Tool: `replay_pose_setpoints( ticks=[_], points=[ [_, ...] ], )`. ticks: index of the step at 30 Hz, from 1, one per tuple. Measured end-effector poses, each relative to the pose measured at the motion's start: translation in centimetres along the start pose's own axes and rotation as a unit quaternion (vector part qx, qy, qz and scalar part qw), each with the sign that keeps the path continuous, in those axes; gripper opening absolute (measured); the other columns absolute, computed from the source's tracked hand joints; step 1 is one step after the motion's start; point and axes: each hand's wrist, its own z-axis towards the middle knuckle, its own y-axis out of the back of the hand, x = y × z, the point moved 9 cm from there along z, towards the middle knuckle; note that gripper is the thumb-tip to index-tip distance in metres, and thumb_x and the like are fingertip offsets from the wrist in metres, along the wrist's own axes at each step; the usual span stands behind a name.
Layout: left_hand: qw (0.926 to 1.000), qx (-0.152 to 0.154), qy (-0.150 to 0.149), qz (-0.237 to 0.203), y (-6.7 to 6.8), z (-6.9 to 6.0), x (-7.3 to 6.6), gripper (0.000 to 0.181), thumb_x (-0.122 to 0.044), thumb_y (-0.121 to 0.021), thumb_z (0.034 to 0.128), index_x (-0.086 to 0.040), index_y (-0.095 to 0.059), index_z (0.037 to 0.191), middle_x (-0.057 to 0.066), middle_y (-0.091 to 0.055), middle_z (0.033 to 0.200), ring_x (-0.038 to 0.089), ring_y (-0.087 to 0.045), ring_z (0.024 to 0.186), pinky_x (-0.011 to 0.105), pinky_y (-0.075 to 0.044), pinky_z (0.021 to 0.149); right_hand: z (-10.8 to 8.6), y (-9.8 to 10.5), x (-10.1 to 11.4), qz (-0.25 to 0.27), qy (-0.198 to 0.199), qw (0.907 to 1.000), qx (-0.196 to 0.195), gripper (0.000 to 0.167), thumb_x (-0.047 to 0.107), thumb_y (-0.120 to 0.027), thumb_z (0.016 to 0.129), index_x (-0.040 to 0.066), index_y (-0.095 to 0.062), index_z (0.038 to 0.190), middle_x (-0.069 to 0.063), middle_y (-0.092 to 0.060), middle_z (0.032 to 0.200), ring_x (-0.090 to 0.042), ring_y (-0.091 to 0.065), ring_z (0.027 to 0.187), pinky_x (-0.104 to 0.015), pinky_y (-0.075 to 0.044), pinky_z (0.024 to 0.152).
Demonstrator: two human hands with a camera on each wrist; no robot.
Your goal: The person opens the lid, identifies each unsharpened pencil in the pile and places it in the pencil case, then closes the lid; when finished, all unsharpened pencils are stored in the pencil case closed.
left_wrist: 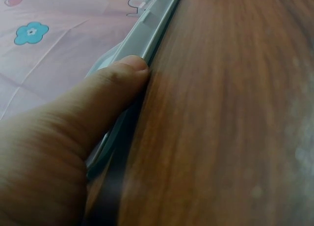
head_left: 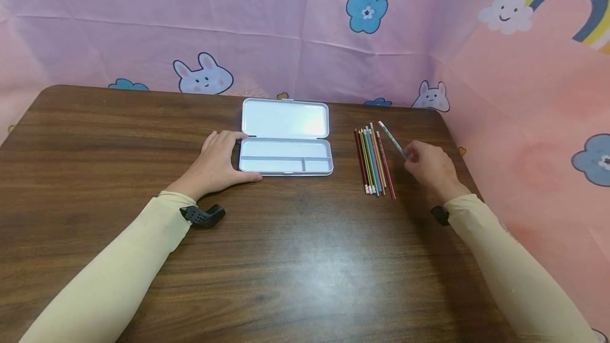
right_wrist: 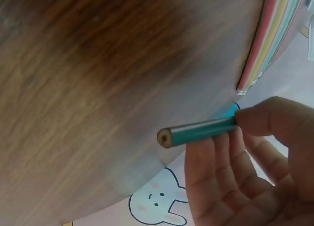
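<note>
A white pencil case [head_left: 286,165] lies with its lid [head_left: 285,119] raised; its tray has a long compartment and two smaller ones, with no pencils in them. My left hand [head_left: 216,160] holds the case's left end, thumb along the front edge and fingers near the hinge. In the left wrist view the thumb [left_wrist: 115,81] presses against the case's side [left_wrist: 152,27]. My right hand [head_left: 431,168] pinches a green pencil [head_left: 393,141] between thumb and fingers. The right wrist view shows the pencil's flat, unsharpened end [right_wrist: 165,137] facing the camera. Beside that hand lies a bunch of colored pencils [head_left: 373,160].
The brown wooden table [head_left: 286,258] reaches back to a pink and lilac cloth [head_left: 267,25] with cartoon prints. On the right the cloth [head_left: 538,136] runs close along the table's edge. The bunch of pencils lies between the case and my right hand.
</note>
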Motion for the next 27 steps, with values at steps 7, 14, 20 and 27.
replay_pose_setpoints(
  ticks=[7,14,20,27],
  points=[
    [1.0000,-0.001,0.001,-0.001,0.0,-0.1,0.1,0.105,-0.064,-0.085,0.0750,-0.005,-0.041,0.150,0.016,-0.046,0.147,0.035,-0.040,0.139,0.058,-0.010,0.125,-0.2,0.6,1.3,0.002,0.038,0.9983,-0.045,0.023,0.006,-0.063,0.093,0.002,-0.068,0.116,-0.017,-0.071,0.102,-0.034,-0.068,0.094,-0.053,-0.054,0.073],
    [1.0000,0.000,0.000,-0.002,0.0,-0.1,0.1,0.105,-0.064,-0.084,0.0753,-0.005,-0.040,0.150,0.017,-0.046,0.147,0.035,-0.039,0.139,0.058,-0.010,0.125,-0.2,1.1,3.1,-0.019,0.080,0.9944,-0.067,0.022,0.005,-0.063,0.096,0.003,-0.069,0.117,-0.015,-0.070,0.103,-0.033,-0.068,0.091,-0.053,-0.056,0.071],
    [1.0000,0.003,0.001,-0.001,0.1,-0.1,0.1,0.105,-0.064,-0.085,0.0753,-0.005,-0.040,0.150,0.017,-0.046,0.148,0.036,-0.039,0.140,0.058,-0.009,0.125,-0.2,1.5,5.4,-0.039,0.130,0.9867,-0.089,0.023,0.003,-0.064,0.094,0.005,-0.072,0.116,-0.011,-0.069,0.099,-0.029,-0.069,0.084,-0.048,-0.056,0.063],
    [1.0000,0.001,0.001,-0.002,0.0,-0.1,0.0,0.106,-0.064,-0.085,0.0749,-0.005,-0.040,0.150,0.017,-0.046,0.147,0.036,-0.039,0.140,0.059,-0.008,0.126,-0.1,1.4,8.6,-0.056,0.175,0.9770,-0.108,0.022,0.006,-0.067,0.094,0.011,-0.074,0.115,-0.006,-0.068,0.095,-0.023,-0.061,0.072,-0.045,-0.051,0.057]
  ],
)
